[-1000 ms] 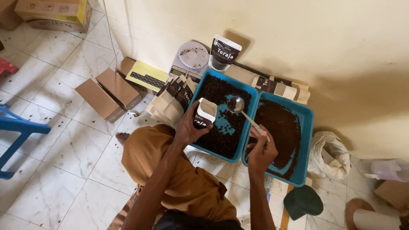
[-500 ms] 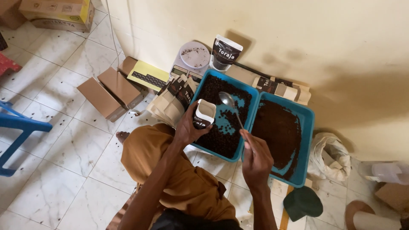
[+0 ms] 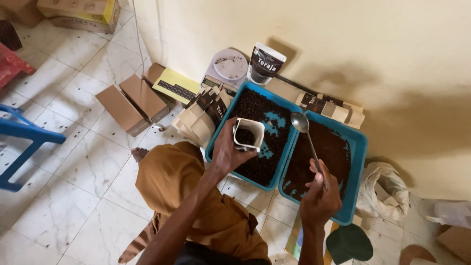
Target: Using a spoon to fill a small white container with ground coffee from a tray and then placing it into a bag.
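Spooning is the work shown: a small paper pouch (image 3: 248,134), white inside and folded open at the mouth, is grasped in the left hand (image 3: 226,152) over the left blue tray (image 3: 214,146), near its front edge. A long steel spoon (image 3: 305,140) is pinched at the handle end by the right hand (image 3: 320,198), the bowl hanging level above the seam between the two trays.

For a clean fill, the pouch is best kept upright with its mouth wide, and the spoon tipped slowly just over the opening so that spills fall back into the tray.

Dark, rough coffee beans are spread in the left tray, with bare blue patches showing. A finer, darker mass is held in the right blue tray (image 3: 359,162). Both trays are smooth plastic and rest on the glossy marble-patterned floor (image 3: 73,167), against the wall.
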